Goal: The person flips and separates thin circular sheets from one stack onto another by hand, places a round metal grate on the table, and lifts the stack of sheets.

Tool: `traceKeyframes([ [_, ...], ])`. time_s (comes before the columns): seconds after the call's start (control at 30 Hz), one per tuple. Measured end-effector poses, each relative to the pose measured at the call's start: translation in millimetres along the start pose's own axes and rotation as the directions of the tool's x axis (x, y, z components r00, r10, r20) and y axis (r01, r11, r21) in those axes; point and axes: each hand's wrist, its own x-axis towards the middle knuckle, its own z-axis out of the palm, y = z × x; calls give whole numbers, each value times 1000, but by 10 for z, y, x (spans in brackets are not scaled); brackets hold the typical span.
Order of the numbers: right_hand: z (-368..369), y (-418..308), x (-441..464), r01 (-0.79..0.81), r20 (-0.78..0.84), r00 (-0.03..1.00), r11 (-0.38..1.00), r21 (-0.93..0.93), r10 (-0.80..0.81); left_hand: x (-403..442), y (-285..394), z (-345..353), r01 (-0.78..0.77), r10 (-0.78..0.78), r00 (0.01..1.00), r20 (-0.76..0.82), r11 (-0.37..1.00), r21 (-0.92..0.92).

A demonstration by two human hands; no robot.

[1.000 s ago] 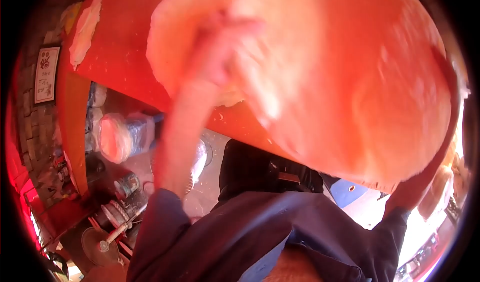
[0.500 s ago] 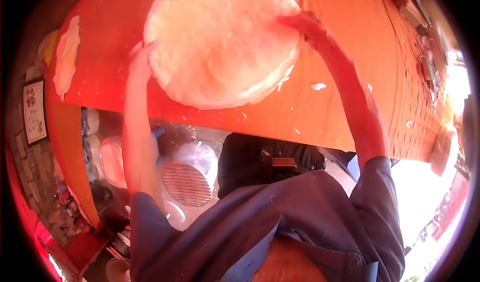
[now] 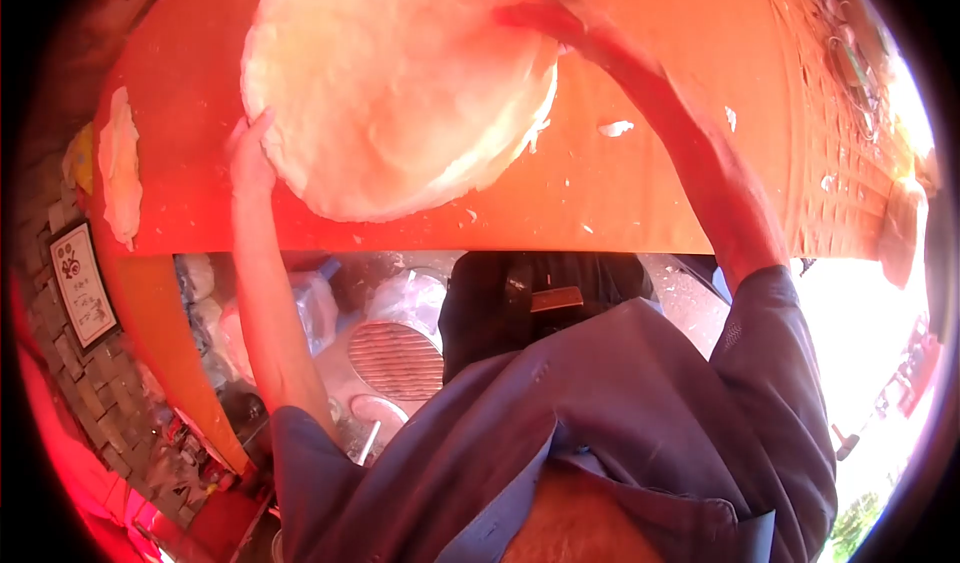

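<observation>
A large round pale sheet, apparently dough (image 3: 390, 93), lies on the orange-red table (image 3: 680, 203), its top cut off by the view. My left hand (image 3: 252, 153) is at its left edge, the thumb over the rim and the other fingers mostly hidden. At the upper right edge, my right hand (image 3: 555, 18) has its fingers reaching onto the top of the sheet; they are blurred, and how they are bent is unclear.
A pale strip (image 3: 121, 168) lies at the table's left end, and a small white scrap (image 3: 616, 128) right of the sheet. Below the table are a round slatted object (image 3: 397, 360) and plastic-wrapped items (image 3: 315, 308). A framed sign (image 3: 83, 285) is at the left.
The large sheet, lifted and spread wide a second ago, came down flat on the table. Since then it has shifted slightly left in view, with both hands at its edges.
</observation>
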Motion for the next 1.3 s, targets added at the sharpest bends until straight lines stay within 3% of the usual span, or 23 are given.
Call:
traceKeyframes([
  [0.07, -130, 226, 109, 109, 40, 994, 977, -185, -103, 62, -8, -10, -50, 51, 996, -70, 999, 16],
  [0.13, -88, 746, 645, 1, -151, 983, 829, -559, -104, -3, 22, -10, -127, 127, 976, -176, 992, 11],
  [0.17, -75, 580, 482, -72, -258, 964, 862, -502, -70, 0, 27, -48, -115, 108, 971, -215, 993, -20],
  [0.23, -132, 647, 410, 43, -307, 949, 994, -99, -72, -69, -34, -151, -83, 56, 954, -295, 993, -80],
  [0.27, -150, 701, 396, 111, -327, 943, 987, 116, -68, -138, -108, -151, -61, 18, 968, -251, 985, -161],
  [0.3, -99, 932, 625, 191, -288, 945, 977, 94, -157, -200, -186, -102, -36, -13, 979, -202, 970, -239],
  [0.33, 50, 984, 680, 186, -300, 945, 969, 165, -130, -248, -223, -17, -6, -44, 988, -151, 949, -315],
  [0.43, 366, 1055, 887, 184, -289, 955, 900, 395, -68, -383, -209, 377, -50, 13, 983, -181, 978, -202],
  [0.53, 379, 1148, 867, 213, -305, 949, 880, 424, -82, -404, -233, 415, -5, -37, 980, -197, 978, -207],
  [0.63, 392, 1044, 808, 254, -326, 939, 857, 449, -107, -252, -399, 312, -43, 19, 963, -268, 996, -84],
  [0.7, 377, 1000, 765, 288, -337, 934, 805, 519, -117, -188, -488, 263, -59, 24, 971, -239, 988, -140],
  [0.83, 266, 885, 691, 255, -394, 915, 876, 410, -82, -222, -483, 222, -73, 37, 983, -182, 978, -194],
  [0.93, 32, 654, 520, 132, -505, 862, 978, 161, -34, -347, -181, 252, -16, -44, 982, -183, 949, -314],
  [1.0, -47, 327, 317, -11, -571, 821, 998, -69, -30, -189, -26, 58, -209, 236, 912, -336, 971, 114],
  [1.03, 23, 134, 165, -63, -555, 830, 980, -187, -52, -217, 233, 107, -261, 367, 899, -240, 887, 380],
  [1.07, 144, -44, 69, -64, -481, 872, 951, -303, -95, -247, 443, 321, -433, 547, 834, -76, 732, 526],
  [1.1, 350, -169, -31, 45, -316, 922, 875, -483, -222, -269, 614, 576, -585, 677, 727, 114, 523, 620],
  [1.13, 562, -299, -128, 172, -123, 942, 762, -624, -313, -227, 787, 744, -708, 707, 596, 382, 239, 664],
  [1.17, 850, -440, -200, 167, -88, 945, 699, -696, -314, -128, 884, 898, -791, 649, 432, 627, -62, 609],
  [1.23, 1220, -407, -276, 139, -60, 953, 605, -784, -297, 152, 869, 1171, -745, 499, 225, 837, -466, 477],
  [1.3, 1443, -118, -243, 84, -86, 960, 564, -822, -268, 540, 740, 1182, -741, 434, 239, 869, -496, 451],
])
